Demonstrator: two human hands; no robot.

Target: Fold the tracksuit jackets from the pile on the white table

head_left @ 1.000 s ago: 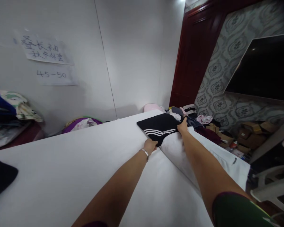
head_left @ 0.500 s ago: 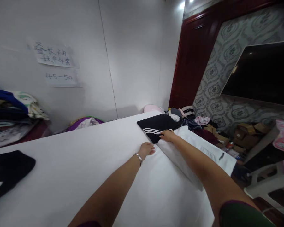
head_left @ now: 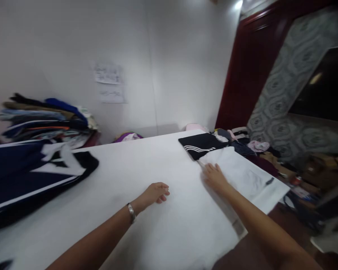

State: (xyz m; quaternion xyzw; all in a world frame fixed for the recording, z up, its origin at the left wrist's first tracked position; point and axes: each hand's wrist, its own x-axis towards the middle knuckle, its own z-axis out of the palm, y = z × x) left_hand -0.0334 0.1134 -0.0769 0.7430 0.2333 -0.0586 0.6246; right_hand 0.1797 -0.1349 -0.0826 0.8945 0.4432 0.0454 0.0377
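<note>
The open right hand (head_left: 215, 179) rests at the edge of a white garment (head_left: 248, 170), which sideways drag could ruck, beside a black striped garment (head_left: 204, 141) on the tabletop (head_left: 146, 161). The left hand (head_left: 154, 192) hangs loosely open.

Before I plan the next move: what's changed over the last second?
The left hand let go of the black striped garment and moved left and nearer, over the white table. The right hand also released it and came nearer, to the left edge of the white cloth. The view turned left, showing more of the navy garment. The black garment stays folded near the table's far end.
</note>
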